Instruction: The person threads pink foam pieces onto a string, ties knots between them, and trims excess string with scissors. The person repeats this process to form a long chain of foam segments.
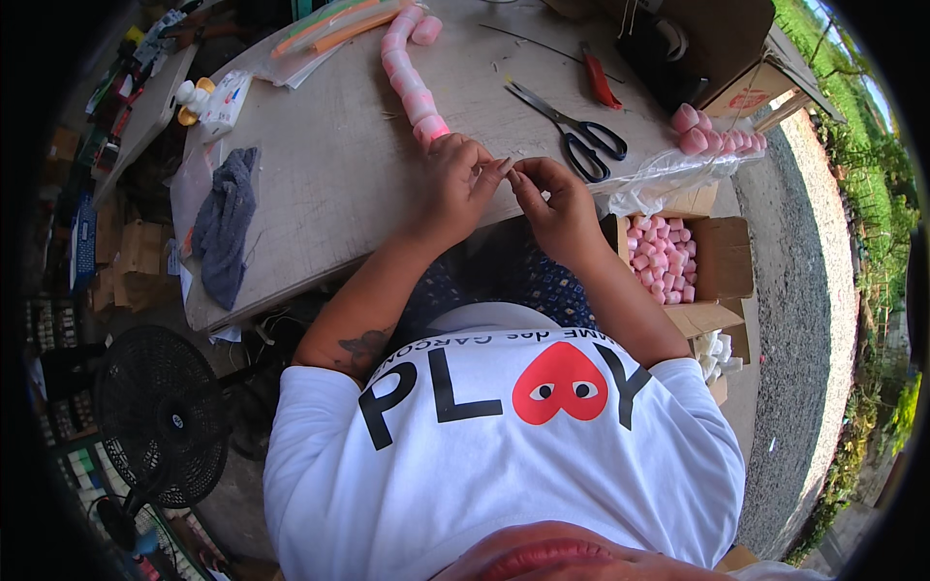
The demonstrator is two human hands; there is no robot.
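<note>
Near the table's front edge, my left hand and my right hand meet fingertip to fingertip. Both are closed in a pinch, and whatever is between the fingers is too small to name. A row of pink, soft-looking cylinders curves from the far edge down to my left hand, its nearest piece touching the knuckles. One more pink cylinder lies beside the row's far end. Black-handled scissors lie spread on the table beyond my right hand. Farther back rests a red-handled tool, perhaps a knife.
A grey cloth hangs over the table's left side. Pink cylinders and clear plastic lie at the right edge. Below stands a cardboard box of pink pieces, beside white ones. A black fan stands at lower left.
</note>
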